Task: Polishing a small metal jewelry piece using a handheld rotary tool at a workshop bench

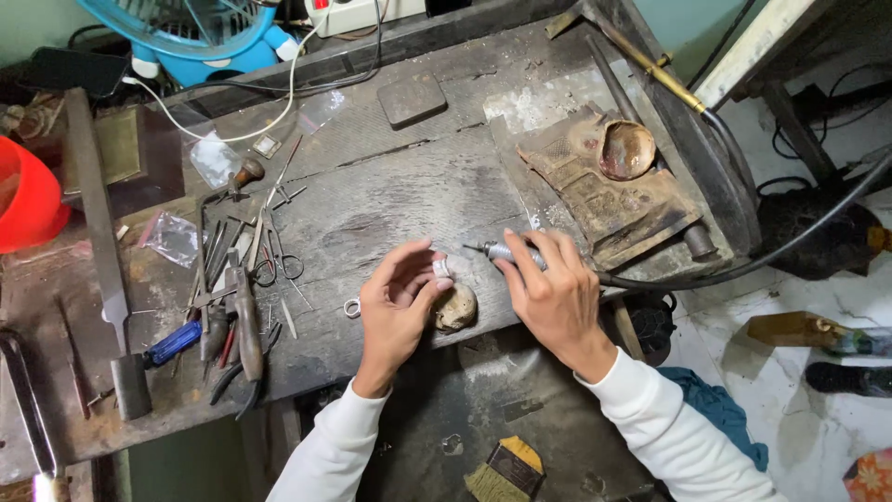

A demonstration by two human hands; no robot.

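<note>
Left hand pinches a ring above the peg; right hand grips the rotary tool, tip just beside it. Best brace the ring firmly, touch lightly.

A small silver ring was pinched upright above a worn wooden bench peg, while a slim metal rotary handpiece pointed its tip toward it.

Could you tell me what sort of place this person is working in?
It looks like a small jeweller's or metalworker's bench. The right hand holds a rotary handpiece on a flexible cable, the left hand pinches a small ring, and pliers and files lie scattered on the worn wooden bench.
</note>
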